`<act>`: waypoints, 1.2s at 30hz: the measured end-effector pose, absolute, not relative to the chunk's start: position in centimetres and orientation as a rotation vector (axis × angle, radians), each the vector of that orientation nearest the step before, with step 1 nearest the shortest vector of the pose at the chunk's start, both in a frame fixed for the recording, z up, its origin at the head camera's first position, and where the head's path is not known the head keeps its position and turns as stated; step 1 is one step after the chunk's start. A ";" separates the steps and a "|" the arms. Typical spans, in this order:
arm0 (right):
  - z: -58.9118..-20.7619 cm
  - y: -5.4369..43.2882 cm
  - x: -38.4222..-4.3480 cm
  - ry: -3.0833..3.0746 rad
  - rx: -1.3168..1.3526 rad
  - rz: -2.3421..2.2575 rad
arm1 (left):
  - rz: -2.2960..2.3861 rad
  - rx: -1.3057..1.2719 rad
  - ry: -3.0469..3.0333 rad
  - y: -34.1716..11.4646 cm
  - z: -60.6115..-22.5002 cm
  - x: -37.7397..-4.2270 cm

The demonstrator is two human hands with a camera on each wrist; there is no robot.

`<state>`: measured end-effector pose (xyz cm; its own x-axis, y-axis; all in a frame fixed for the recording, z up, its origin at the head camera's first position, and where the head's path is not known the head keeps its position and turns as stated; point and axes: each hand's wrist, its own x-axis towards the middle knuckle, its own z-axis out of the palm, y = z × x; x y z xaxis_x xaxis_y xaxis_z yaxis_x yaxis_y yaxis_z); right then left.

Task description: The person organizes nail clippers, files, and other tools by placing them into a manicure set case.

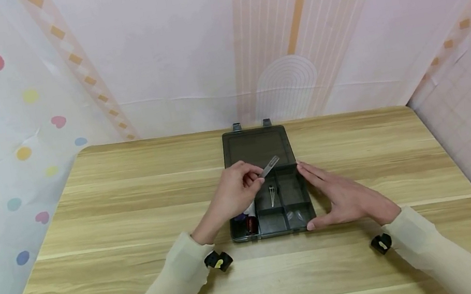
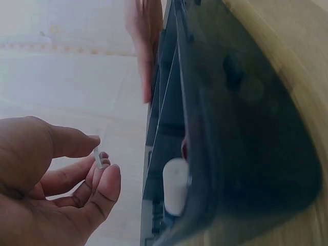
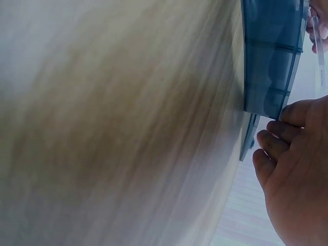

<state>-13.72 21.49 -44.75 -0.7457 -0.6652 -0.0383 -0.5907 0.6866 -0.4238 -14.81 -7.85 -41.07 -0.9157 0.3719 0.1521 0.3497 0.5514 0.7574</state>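
Over the middle of an open dark compartment box (image 1: 272, 223), my left hand (image 1: 235, 189) pinches a slim, see-through grey strip (image 1: 270, 165) between thumb and fingers. The strip slants up and to the right, and its exact kind does not show. My right hand (image 1: 346, 198) rests along the box's right side with fingers extended, the fingertips at the upper corner and the thumb at the lower one. Inside, a small metal piece (image 1: 272, 195) lies in a middle compartment. A dark red item (image 1: 252, 225) and a white-topped item (image 2: 176, 184) sit at the left, partly hidden by my left hand in the head view.
The box's lid (image 1: 257, 148) lies folded back toward the wall, its two latches (image 1: 236, 127) at the table's far edge. Small clear pieces (image 1: 296, 216) lie in the lower right compartment. The wooden table (image 1: 113, 231) is bordered by patterned cloth walls (image 1: 166, 49).
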 end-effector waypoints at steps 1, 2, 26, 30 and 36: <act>-44.7 21.5 -13.7 2.708 -1.020 -0.581 | 1.329 0.624 2.741 -7.7 -41.1 -14.8; -44.8 21.5 -13.7 2.708 -1.020 -0.581 | 1.333 0.613 2.733 -7.5 -41.1 -14.8; -44.8 21.6 -13.7 2.679 -0.991 -0.619 | 1.309 0.442 2.629 -3.4 -41.4 -15.3; -44.7 21.6 -13.6 2.669 -0.999 -0.635 | 1.317 0.373 2.614 -3.1 -41.7 -15.2; -44.7 21.7 -13.6 2.658 -0.998 -0.640 | 1.346 0.373 2.552 -3.0 -41.9 -14.9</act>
<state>-13.56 21.73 -44.70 -0.7414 -0.6683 -0.0599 -0.5677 0.6724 -0.4749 -14.94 -3.01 -41.86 -0.9409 0.3280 -0.0847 0.1153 0.5451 0.8304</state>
